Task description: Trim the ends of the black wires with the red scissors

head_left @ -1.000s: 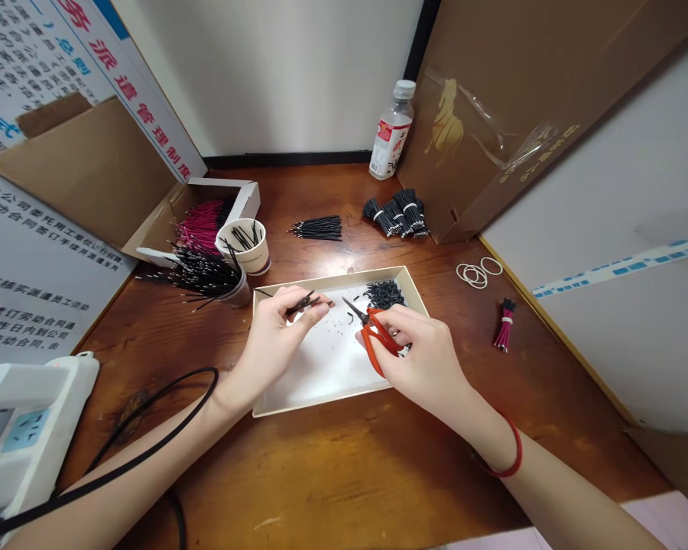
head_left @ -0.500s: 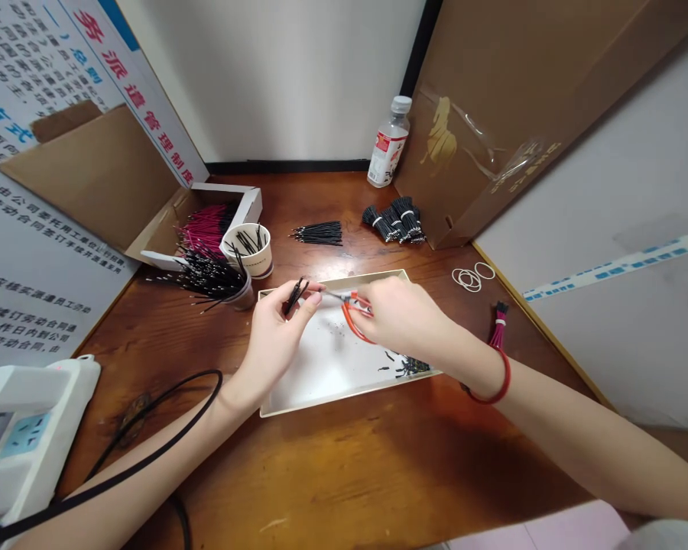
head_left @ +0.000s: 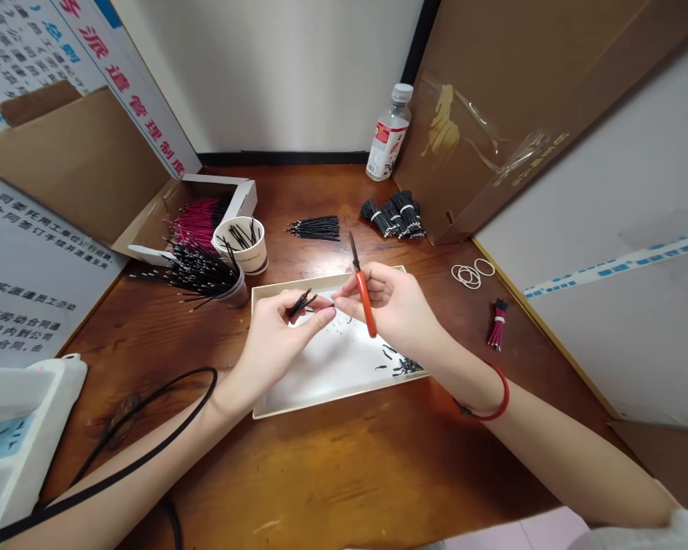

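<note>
Several short black wires [head_left: 301, 302] are held in my left hand [head_left: 280, 328], whose thumb and forefinger pinch at the tip. My right hand [head_left: 395, 302] keeps red-handled scissors [head_left: 365, 298] tucked in its fingers, blades pointing up and away. Its thumb and forefinger meet my left fingertips at a small wire end, mostly hidden. Both hands hover over a shallow white box lid [head_left: 298, 389]. Black and yellowish scraps [head_left: 410, 366] lie in its right corner, with tiny bits scattered near the middle.
At left stand a paper cup [head_left: 252, 252] and a clear cup [head_left: 235, 292] of black wires, beside a box of magenta wires [head_left: 195, 221]. Farther back lie loose black wires [head_left: 315, 228], banded bundles [head_left: 401, 212] and a bottle [head_left: 388, 134]. Rubber bands [head_left: 467, 276] and a magenta bundle [head_left: 498, 325] lie right.
The scissors have swung from pointing left at the wires to pointing upward in my right hand. My right thumb and forefinger have come to my left fingertips. The view has shifted slightly.
</note>
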`<state>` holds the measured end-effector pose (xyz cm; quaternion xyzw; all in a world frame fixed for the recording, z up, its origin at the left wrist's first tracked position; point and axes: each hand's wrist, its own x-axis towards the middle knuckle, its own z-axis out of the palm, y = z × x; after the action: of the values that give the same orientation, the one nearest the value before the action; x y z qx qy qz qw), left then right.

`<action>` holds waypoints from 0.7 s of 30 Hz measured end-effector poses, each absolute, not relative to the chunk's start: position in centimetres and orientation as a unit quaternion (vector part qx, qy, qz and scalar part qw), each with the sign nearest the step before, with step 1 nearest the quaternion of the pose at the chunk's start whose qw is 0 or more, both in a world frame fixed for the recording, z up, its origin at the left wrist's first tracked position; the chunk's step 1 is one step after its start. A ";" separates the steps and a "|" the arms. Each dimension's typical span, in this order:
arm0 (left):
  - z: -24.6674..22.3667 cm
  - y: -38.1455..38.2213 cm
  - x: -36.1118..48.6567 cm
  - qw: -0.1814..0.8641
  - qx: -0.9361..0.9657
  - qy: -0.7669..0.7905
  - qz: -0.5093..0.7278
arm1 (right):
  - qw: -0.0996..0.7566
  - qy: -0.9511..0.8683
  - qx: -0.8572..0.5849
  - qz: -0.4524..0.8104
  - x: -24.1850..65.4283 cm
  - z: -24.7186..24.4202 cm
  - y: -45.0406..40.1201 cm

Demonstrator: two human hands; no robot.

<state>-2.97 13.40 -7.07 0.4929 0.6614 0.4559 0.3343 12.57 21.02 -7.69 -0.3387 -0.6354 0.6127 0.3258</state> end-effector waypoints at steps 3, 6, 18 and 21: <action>-7.0 13.4 -2.9 0.337 0.496 0.666 0.444 | 0.315 -0.622 -0.346 0.628 12.3 -7.5 20.8; -7.0 13.3 -3.0 0.340 0.504 0.668 0.428 | 0.306 -0.623 -0.335 0.637 12.4 -7.4 20.8; -6.9 13.4 -2.9 0.388 0.509 0.640 0.426 | 0.343 -0.419 -0.400 0.740 13.5 -8.4 17.7; -6.9 13.4 -2.9 0.373 0.511 0.643 0.432 | 0.323 -0.353 -0.369 0.797 14.2 -8.7 17.0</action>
<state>-2.86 13.38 -6.94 0.5105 0.6430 0.4321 0.3730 14.22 17.02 -8.65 -0.3688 -0.3534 0.7966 0.3233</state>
